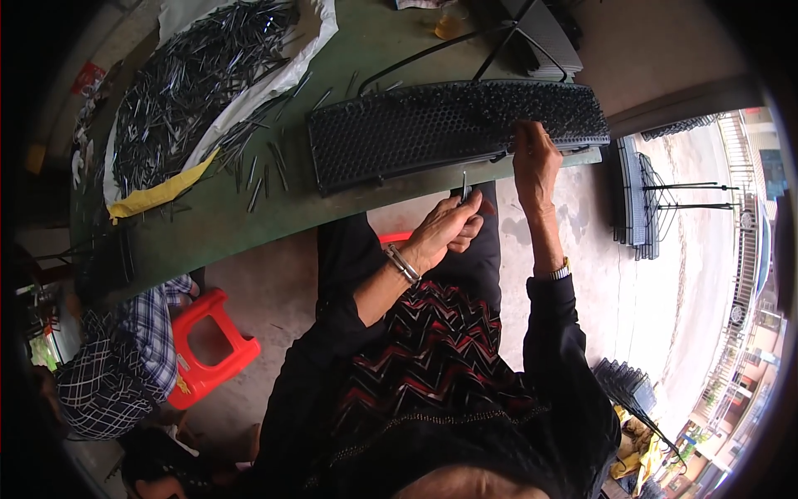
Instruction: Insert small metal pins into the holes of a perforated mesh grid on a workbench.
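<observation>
A long black perforated rack (399, 137) lies along the near edge of the green table. Many dark pieces stand in the holes of its right and far part; holes on the left show bare. My right hand (539, 162) is closed in a pinch at the rack's near right side, fingertips down against it. Whatever sits in that pinch is hidden. My left hand (445, 226), in front of the table edge, is closed around a few thin, shiny metal rods (465, 190) that point up toward the rack.
On the green table (233, 229), a white sack (320, 37) holds a heap of dark thin rods (195, 100), with more scattered beside it. Stacked dark panels (544, 41) stand behind the rack. A red stool (212, 349) and another person (125, 366) are at left; more racks (636, 200) stand right.
</observation>
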Available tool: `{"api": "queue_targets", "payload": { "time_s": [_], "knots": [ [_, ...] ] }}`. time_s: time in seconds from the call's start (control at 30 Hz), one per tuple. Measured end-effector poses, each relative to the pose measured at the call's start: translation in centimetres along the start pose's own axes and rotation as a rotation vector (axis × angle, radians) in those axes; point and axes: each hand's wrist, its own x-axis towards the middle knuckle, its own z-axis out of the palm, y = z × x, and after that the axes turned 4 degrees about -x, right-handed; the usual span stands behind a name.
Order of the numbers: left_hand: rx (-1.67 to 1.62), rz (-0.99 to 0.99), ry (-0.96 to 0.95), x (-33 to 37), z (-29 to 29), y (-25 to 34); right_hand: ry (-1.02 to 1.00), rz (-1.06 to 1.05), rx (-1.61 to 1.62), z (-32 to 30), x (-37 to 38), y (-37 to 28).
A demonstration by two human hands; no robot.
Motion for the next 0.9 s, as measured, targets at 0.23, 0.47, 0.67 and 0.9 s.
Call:
{"api": "queue_targets", "payload": {
  "time_s": [0.23,0.47,0.67,0.9],
  "knots": [
    [0.031,0.009,-0.01,-0.3,0.6,0.2,-0.04,-0.084,-0.111,0.0,0.0,-1.0],
    [0.01,0.034,-0.036,0.2,0.6,-0.2,-0.173,-0.124,-0.167,-0.2,0.7,-0.9],
    [-0.021,0.022,-0.103,0.0,0.6,-0.4,-0.068,-0.219,-0.373,-0.2,-0.7,-0.4],
    [-0.009,-0.033,-0.077,-0.2,0.7,-0.1,-0.698,0.14,0.371,-4.3,-2.8,-2.7]
  ]
}}
